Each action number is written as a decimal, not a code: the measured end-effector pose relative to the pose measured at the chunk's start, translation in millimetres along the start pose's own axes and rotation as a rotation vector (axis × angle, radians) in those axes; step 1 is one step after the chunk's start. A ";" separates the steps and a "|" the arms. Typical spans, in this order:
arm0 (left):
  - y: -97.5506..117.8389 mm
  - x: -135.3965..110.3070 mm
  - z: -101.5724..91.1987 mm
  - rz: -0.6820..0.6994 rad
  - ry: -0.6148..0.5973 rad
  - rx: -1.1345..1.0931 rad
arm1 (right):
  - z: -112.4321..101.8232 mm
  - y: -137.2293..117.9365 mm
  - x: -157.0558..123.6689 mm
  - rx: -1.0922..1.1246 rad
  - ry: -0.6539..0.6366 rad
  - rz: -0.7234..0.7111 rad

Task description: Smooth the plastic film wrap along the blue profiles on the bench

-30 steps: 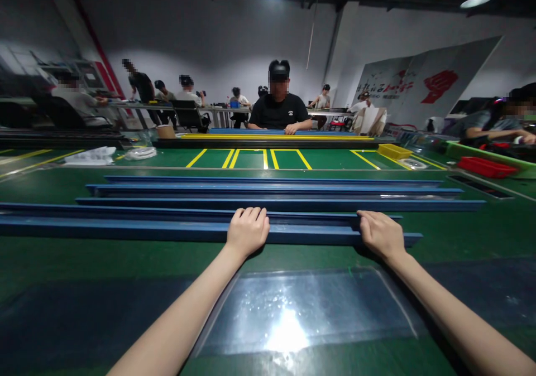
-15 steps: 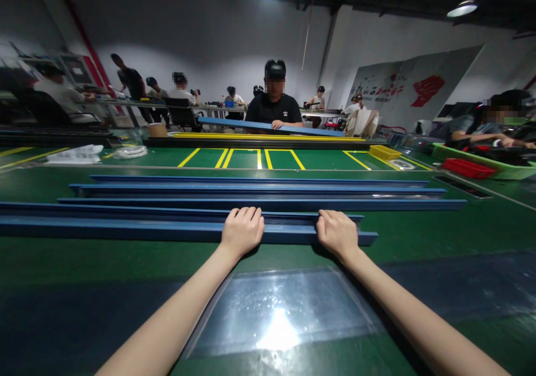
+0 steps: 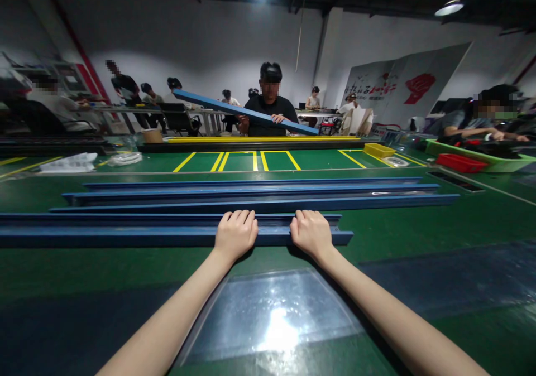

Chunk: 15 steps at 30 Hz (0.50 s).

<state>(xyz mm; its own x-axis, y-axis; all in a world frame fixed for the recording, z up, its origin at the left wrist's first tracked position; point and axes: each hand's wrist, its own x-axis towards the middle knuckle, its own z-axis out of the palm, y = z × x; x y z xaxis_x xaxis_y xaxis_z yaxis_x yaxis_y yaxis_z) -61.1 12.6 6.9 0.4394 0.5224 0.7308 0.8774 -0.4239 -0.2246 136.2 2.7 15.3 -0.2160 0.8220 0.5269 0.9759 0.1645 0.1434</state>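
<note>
Several long blue channel rails lie side by side across a green table (image 3: 104, 270). The nearest blue rail (image 3: 125, 235) runs from the left edge to just past my hands. My left hand (image 3: 235, 234) grips its near wall, fingers curled over the top. My right hand (image 3: 310, 233) grips the same rail a short way to the right, close to its right end. Both hands are closed on it, about a hand's width apart.
Three more blue rails (image 3: 259, 194) lie beyond the near one. A clear plastic sheet (image 3: 268, 314) lies on the table between my forearms. Across the table a person in black holds a tilted blue rail (image 3: 247, 112). At the right stand a yellow tray (image 3: 379, 150) and a red tray (image 3: 460, 163).
My right hand has slid left along the near rail, and the rail has moved left with its right end. The person opposite has lifted a blue rail up at a slant.
</note>
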 end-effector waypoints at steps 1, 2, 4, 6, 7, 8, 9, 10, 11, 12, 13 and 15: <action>0.2 0.0 0.0 -0.002 -0.001 -0.001 | 0.2 0.3 -0.1 0.004 0.000 0.001; 0.3 0.0 0.0 -0.004 -0.003 -0.002 | 0.3 0.5 -0.2 0.008 0.000 0.002; 0.3 0.1 0.3 -0.009 -0.010 -0.005 | -0.3 0.8 -0.3 0.016 -0.001 0.000; 0.0 0.1 0.7 -0.010 -0.018 -0.010 | -2.1 1.0 -0.4 0.024 -0.014 -0.005; -0.2 0.0 0.8 -0.011 -0.021 -0.013 | -3.5 1.2 -0.6 0.029 -0.026 -0.006; -0.4 -0.1 0.9 -0.012 -0.021 -0.017 | -5.1 1.7 -0.7 0.037 -0.040 -0.010; -0.7 -0.2 0.8 -0.013 -0.020 -0.020 | -6.8 2.7 -0.9 0.047 -0.056 -0.017; -0.9 -0.4 0.7 -0.011 -0.016 -0.023 | -8.5 4.3 -1.2 0.060 -0.073 -0.028; -1.1 -0.5 0.6 -0.008 -0.012 -0.024 | -9.9 6.6 -1.5 0.078 -0.089 -0.046; -1.3 -0.6 0.5 -0.004 -0.007 -0.024 | -11.0 9.7 -1.8 0.099 -0.105 -0.069; -1.5 -0.7 0.4 0.001 -0.003 -0.023 | -11.8 13.6 -2.1 0.127 -0.124 -0.096; -1.7 -0.7 0.3 0.006 0.003 -0.022 | -12.1 23.3 -2.5 0.211 -0.167 -0.144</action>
<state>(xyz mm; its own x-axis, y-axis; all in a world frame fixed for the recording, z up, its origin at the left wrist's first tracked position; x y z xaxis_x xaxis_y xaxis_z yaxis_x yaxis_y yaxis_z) -62.8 13.1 6.6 0.4439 0.5180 0.7312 0.8704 -0.4431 -0.2145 159.1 -2.1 27.4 -0.3617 0.8573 0.3663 0.9242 0.3813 0.0204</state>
